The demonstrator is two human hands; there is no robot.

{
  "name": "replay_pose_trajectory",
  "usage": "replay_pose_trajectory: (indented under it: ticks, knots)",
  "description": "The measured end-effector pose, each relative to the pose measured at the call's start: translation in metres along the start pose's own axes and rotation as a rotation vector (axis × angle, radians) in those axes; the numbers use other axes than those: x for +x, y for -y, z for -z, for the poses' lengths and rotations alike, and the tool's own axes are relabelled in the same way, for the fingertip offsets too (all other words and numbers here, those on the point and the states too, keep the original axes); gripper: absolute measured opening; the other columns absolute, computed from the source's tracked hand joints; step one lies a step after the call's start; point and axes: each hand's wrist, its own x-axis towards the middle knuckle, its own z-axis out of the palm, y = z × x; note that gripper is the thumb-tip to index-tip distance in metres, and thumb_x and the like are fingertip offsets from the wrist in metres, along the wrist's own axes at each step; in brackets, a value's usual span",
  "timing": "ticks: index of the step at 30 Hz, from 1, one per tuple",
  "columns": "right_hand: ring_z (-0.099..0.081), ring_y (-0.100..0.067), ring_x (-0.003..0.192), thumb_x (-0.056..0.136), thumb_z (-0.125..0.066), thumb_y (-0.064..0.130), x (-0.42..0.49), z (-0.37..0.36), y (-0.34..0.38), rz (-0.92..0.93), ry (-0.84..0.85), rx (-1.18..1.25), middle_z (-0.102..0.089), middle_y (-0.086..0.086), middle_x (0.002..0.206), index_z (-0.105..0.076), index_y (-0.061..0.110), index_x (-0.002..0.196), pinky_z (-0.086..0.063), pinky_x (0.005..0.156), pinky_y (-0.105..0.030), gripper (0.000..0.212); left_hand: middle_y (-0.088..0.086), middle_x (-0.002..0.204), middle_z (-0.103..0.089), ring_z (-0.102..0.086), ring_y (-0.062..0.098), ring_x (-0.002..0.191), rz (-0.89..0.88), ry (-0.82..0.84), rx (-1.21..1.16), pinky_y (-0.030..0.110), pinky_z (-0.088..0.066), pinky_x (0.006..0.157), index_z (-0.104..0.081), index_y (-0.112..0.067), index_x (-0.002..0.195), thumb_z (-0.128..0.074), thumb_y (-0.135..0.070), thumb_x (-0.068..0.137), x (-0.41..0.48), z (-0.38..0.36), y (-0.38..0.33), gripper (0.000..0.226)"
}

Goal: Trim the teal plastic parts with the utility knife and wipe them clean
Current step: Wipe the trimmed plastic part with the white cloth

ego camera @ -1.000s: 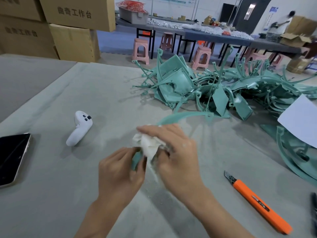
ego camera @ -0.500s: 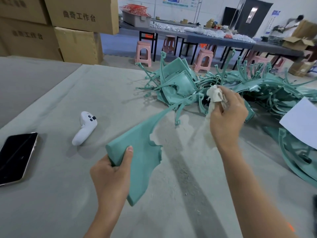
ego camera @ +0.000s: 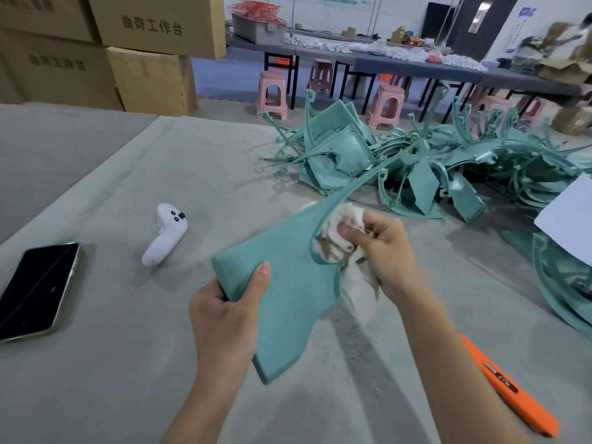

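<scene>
A grey tabletop (ego camera: 96, 395) carries everything at hand. Beyond its far left corner stand stacked cardboard boxes (ego camera: 150, 78), all closed, so what they hold cannot be told. Along the far right edge sprawls a tangled pile of teal parts (ego camera: 400, 168), flat panels and thin curved arms mixed together. A smaller stack of curved teal pieces (ego camera: 563, 283) lies at the right edge, partly under a white sheet of paper (ego camera: 570, 225).

The teal part (ego camera: 288, 283) being worked on is held up above the middle of the tabletop, tilted, its long thin arm reaching back toward the pile. The left hand (ego camera: 224, 325) holds its near left corner, the grip closed on it with the thumb on the front face and the fingers behind. The right hand (ego camera: 390, 251) has its grip closed around a bunched white rag (ego camera: 346, 219), which is pressed against the part's notched right edge.

A black phone (ego camera: 35, 286) lies face up by the left edge. An orange utility knife (ego camera: 528, 411) lies on the tabletop near the near right corner, beside the right forearm and touched by neither hand. A white controller (ego camera: 165, 233) lies between the phone and the held part.

On a long table (ego camera: 416, 68) in the background, behind pink stools (ego camera: 272, 94), a grey bin (ego camera: 256, 28) is heaped with red wire pieces (ego camera: 253, 9).
</scene>
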Motion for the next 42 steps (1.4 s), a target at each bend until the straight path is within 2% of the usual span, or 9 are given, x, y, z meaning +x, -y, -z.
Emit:
replay_pose_trajectory:
  ticks: [6,10,14,23,27,30,36,39,42]
  knots:
    - [-0.032,-0.002,0.048,0.092,-0.062,0.003,-0.001,-0.003,0.01,0.354,-0.578,-0.291,-0.047,0.02,0.051,-0.075,0.006,0.101,-0.022,0.047,-0.014,0.016,-0.009,0.057,-0.066,-0.059,0.008,0.051,-0.017,-0.035,-0.004,0.027,-0.049,0.048,-0.071,-0.029,0.061,-0.077,-0.025,0.08,0.002,-0.002,0.006,0.021]
    - [-0.04,-0.007,0.051,0.087,-0.059,-0.01,-0.009,-0.028,0.012,0.424,-0.332,-0.524,-0.059,0.013,0.067,-0.069,0.003,0.12,-0.03,0.047,-0.01,0.037,-0.013,0.06,-0.07,-0.065,0.001,0.055,-0.09,0.001,0.021,0.016,-0.05,0.047,-0.072,-0.036,0.063,-0.078,-0.025,0.081,0.0,-0.006,0.002,0.021]
    - [-0.055,-0.015,0.071,0.067,-0.045,-0.02,-0.024,-0.034,0.008,0.565,-0.074,-0.579,-0.073,-0.016,0.082,-0.074,-0.002,0.105,-0.044,0.062,-0.013,0.051,-0.017,0.058,-0.067,-0.062,0.0,0.053,-0.152,-0.036,0.062,0.023,-0.051,0.049,-0.07,-0.04,0.064,-0.074,-0.042,0.071,0.011,0.001,-0.003,0.008]
    - [-0.07,-0.015,0.091,0.07,-0.05,-0.022,-0.011,0.005,0.017,0.576,0.429,-0.717,-0.076,-0.007,0.096,-0.078,0.002,0.088,-0.055,0.087,-0.026,0.041,-0.016,0.06,-0.068,-0.063,0.002,0.054,-0.071,-0.089,0.002,0.027,-0.052,0.051,-0.071,-0.036,0.062,-0.078,-0.024,0.08,0.022,0.014,0.008,0.022]
    - [-0.07,-0.017,0.083,0.074,-0.063,-0.02,-0.003,0.036,0.012,0.422,0.239,-0.822,-0.075,0.0,0.091,-0.079,0.01,0.082,-0.056,0.078,-0.038,0.034,-0.012,0.071,-0.073,-0.07,0.006,0.065,0.004,-0.191,-0.186,0.029,-0.052,0.065,-0.074,-0.022,0.067,-0.076,-0.018,0.082,0.037,0.021,0.005,0.016]
    - [-0.067,-0.01,0.094,0.076,-0.055,-0.015,-0.013,0.019,0.009,0.472,-0.031,-0.687,-0.07,0.007,0.107,-0.077,0.011,0.104,-0.053,0.085,-0.017,0.044,-0.013,0.075,-0.074,-0.071,0.007,0.07,0.001,-0.127,-0.239,0.026,-0.056,0.062,-0.076,-0.035,0.068,-0.073,-0.013,0.084,0.035,0.012,0.0,0.027]
    - [-0.049,0.004,0.124,0.072,-0.045,-0.02,-0.053,-0.036,-0.012,0.451,0.041,-0.513,-0.06,0.0,0.129,-0.068,0.003,0.122,-0.037,0.105,-0.009,0.06,-0.01,0.08,-0.075,-0.073,0.012,0.077,0.068,-0.206,-0.35,0.034,-0.057,0.071,-0.076,-0.035,0.069,-0.074,-0.018,0.083,0.029,-0.002,-0.001,0.023]
    - [-0.069,-0.007,0.095,0.06,-0.039,-0.009,-0.07,-0.027,-0.016,0.439,0.258,-0.549,-0.077,0.0,0.101,-0.079,0.008,0.089,-0.053,0.086,-0.022,0.053,-0.01,0.085,-0.076,-0.072,0.011,0.082,0.062,-0.29,-0.378,0.03,-0.056,0.07,-0.074,-0.022,0.085,-0.074,-0.021,0.084,0.039,0.006,-0.003,0.002]
    - [-0.061,0.001,0.061,0.068,-0.046,-0.006,-0.069,-0.019,-0.014,0.229,0.058,-0.415,-0.07,0.015,0.068,-0.074,0.015,0.07,-0.045,0.058,-0.014,0.036,-0.008,0.092,-0.076,-0.072,0.011,0.089,0.035,-0.262,-0.376,0.029,-0.056,0.073,-0.071,-0.016,0.103,-0.073,-0.021,0.085,0.045,0.007,-0.007,0.019]
